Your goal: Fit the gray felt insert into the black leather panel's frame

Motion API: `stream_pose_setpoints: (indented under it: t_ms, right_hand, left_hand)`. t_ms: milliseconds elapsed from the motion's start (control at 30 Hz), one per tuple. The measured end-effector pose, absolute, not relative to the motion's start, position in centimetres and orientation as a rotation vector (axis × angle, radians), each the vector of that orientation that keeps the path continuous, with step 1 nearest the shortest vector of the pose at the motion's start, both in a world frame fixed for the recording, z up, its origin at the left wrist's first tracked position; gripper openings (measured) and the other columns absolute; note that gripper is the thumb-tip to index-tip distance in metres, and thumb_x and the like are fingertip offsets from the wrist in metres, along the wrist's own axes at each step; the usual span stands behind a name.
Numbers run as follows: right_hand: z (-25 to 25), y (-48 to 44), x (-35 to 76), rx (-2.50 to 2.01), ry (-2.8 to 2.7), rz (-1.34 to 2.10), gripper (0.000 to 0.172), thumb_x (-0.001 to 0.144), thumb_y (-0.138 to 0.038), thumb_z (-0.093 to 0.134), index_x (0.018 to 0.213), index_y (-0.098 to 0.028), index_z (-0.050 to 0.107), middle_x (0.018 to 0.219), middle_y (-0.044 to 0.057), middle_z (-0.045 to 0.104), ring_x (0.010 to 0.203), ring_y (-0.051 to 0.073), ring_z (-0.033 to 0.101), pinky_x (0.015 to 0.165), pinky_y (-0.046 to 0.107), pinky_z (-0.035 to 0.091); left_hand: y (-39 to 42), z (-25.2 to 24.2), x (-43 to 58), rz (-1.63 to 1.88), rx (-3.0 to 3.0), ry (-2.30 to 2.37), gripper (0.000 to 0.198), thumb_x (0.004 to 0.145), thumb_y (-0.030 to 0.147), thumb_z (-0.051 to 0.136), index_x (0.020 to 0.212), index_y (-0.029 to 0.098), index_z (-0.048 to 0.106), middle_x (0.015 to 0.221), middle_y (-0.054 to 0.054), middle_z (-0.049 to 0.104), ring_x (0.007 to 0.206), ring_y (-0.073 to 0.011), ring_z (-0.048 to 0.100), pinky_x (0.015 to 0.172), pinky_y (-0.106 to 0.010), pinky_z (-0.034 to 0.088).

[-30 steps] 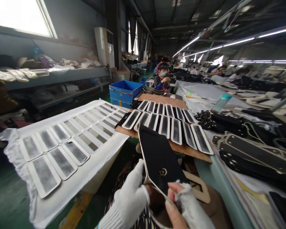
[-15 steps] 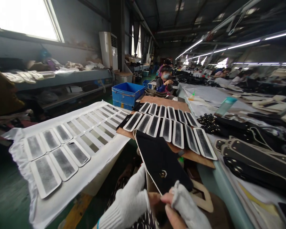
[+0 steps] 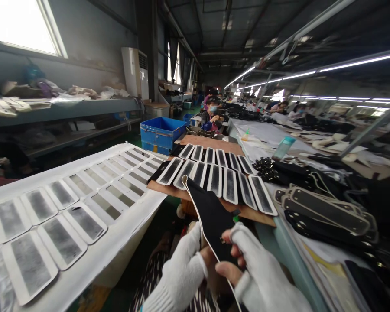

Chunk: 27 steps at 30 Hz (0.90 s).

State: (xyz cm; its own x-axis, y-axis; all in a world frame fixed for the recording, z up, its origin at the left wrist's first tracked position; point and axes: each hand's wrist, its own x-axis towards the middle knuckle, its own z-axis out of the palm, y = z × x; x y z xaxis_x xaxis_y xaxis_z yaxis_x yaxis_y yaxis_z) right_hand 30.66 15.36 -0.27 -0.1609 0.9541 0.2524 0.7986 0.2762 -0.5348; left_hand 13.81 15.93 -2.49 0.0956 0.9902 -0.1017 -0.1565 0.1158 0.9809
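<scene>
A black fabric panel with a pale edge [image 3: 205,212] stands tilted in front of me, its upper end near the board of pieces. My left hand [image 3: 182,271], in a white glove with bare fingertips, grips the panel's pale edge from the left. My right hand [image 3: 247,264], gloved the same way, has its thumb by the edge and its fingers on the black face, closed on the panel near a small metal fitting. That fitting is mostly hidden by the fingers. The panel's lower end runs down out of view between my hands.
To the left, a white-covered table [image 3: 123,242] bears rows of white-bordered dark rectangles. Similar pieces lie on a brown board [image 3: 182,197] ahead. Beyond stands a blue bin [image 3: 157,136]. Stacked riveted straps [image 3: 331,208] and a teal-capped bottle [image 3: 283,148] are at right. A co-worker [image 3: 211,117] sits farther back.
My right hand has moved up along the panel, and its fingers now cover the metal fitting. The panel has turned more edge-on. My view has shifted to the right.
</scene>
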Motion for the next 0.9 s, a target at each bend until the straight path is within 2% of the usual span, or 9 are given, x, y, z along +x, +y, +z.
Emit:
stream_pose_setpoints:
  t_ms: [133,233,333,433,500,600,700,767,900]
  right_hand:
    - [0.2,17.4,30.9,-1.93,-2.057,0.1,0.036,0.069,-0.032,0.074,0.105,-0.036,0.071,0.093,0.001,0.075,0.08,0.026,0.073,0.057,0.031,0.053]
    - [-0.3,17.4,31.7,-1.808,-2.139,-0.1,0.033,0.076,-0.028,0.069,0.109,-0.034,0.069,0.1,0.0,0.076,0.079,0.022,0.074,0.061,0.028,0.054]
    - [0.1,16.5,32.5,-1.614,-2.265,-0.396,0.017,0.081,-0.016,0.058,0.09,-0.026,0.068,0.086,0.002,0.073,0.074,0.02,0.07,0.063,0.028,0.053]
    - [1.7,16.3,33.6,-1.472,-2.436,-0.639,0.02,0.083,-0.011,0.05,0.082,-0.025,0.065,0.077,0.003,0.068,0.073,0.023,0.066,0.063,0.033,0.05]
    - [2.9,16.9,35.3,-1.517,-2.412,-0.753,0.025,0.085,-0.01,0.046,0.084,-0.024,0.067,0.078,0.005,0.068,0.073,0.023,0.065,0.065,0.034,0.049]
    - [3.6,17.9,38.1,-1.828,-2.157,-0.64,0.028,0.091,-0.02,0.044,0.088,-0.025,0.071,0.079,0.004,0.073,0.073,0.021,0.068,0.067,0.031,0.049]
    - [2.6,17.8,38.8,-2.056,-1.949,-0.377,0.031,0.093,-0.036,0.045,0.093,-0.028,0.075,0.085,0.003,0.077,0.079,0.023,0.071,0.068,0.031,0.05]
    - [1.3,17.3,37.5,-2.022,-1.9,-0.278,0.036,0.093,-0.043,0.043,0.092,-0.028,0.076,0.088,0.004,0.078,0.083,0.025,0.072,0.068,0.032,0.051]
    - [-1.1,16.6,33.6,-1.926,-1.928,-0.346,0.045,0.095,-0.043,0.033,0.076,-0.029,0.071,0.074,0.003,0.074,0.069,0.025,0.071,0.061,0.035,0.046]
  left_hand:
    - [16.1,-3.8,15.1,1.088,1.107,0.97,0.051,0.077,0.039,0.075,0.125,0.021,0.067,0.11,-0.007,0.074,0.126,-0.0367,0.055,0.109,-0.038,0.044]
    - [16.1,-4.8,15.5,1.036,1.116,0.974,0.052,0.078,0.039,0.074,0.127,0.024,0.065,0.113,-0.007,0.073,0.128,-0.0366,0.054,0.107,-0.038,0.044]
    - [16.4,-5.8,15.4,1.044,1.094,1.059,0.051,0.078,0.042,0.075,0.126,0.029,0.065,0.122,-0.005,0.071,0.136,-0.0361,0.048,0.109,-0.037,0.042]
    - [17.1,-6.6,15.0,1.075,1.087,1.128,0.053,0.076,0.044,0.077,0.125,0.029,0.065,0.129,-0.004,0.068,0.139,-0.0356,0.045,0.11,-0.036,0.04]
    - [17.7,-6.9,14.7,1.081,1.073,1.117,0.054,0.079,0.044,0.074,0.128,0.028,0.062,0.128,-0.005,0.068,0.134,-0.035,0.05,0.11,-0.038,0.04]
    - [18.2,-7.3,14.2,1.043,1.039,1.045,0.048,0.084,0.047,0.066,0.126,0.025,0.061,0.114,-0.006,0.074,0.113,-0.0335,0.065,0.102,-0.043,0.048]
    - [18.2,-7.8,13.9,1.028,1.149,1.044,0.044,0.088,0.055,0.055,0.119,0.024,0.062,0.105,-0.007,0.075,0.1,-0.0326,0.07,0.091,-0.044,0.054]
    - [18.1,-8.0,13.9,1.055,1.267,1.145,0.052,0.086,0.057,0.057,0.127,0.025,0.057,0.109,-0.008,0.073,0.101,-0.0324,0.069,0.089,-0.042,0.054]
    - [18.7,-6.9,13.8,1.022,1.429,1.264,0.097,0.072,0.055,0.074,0.15,0.021,0.028,0.116,-0.013,0.067,0.082,-0.0283,0.067,0.079,-0.042,0.054]
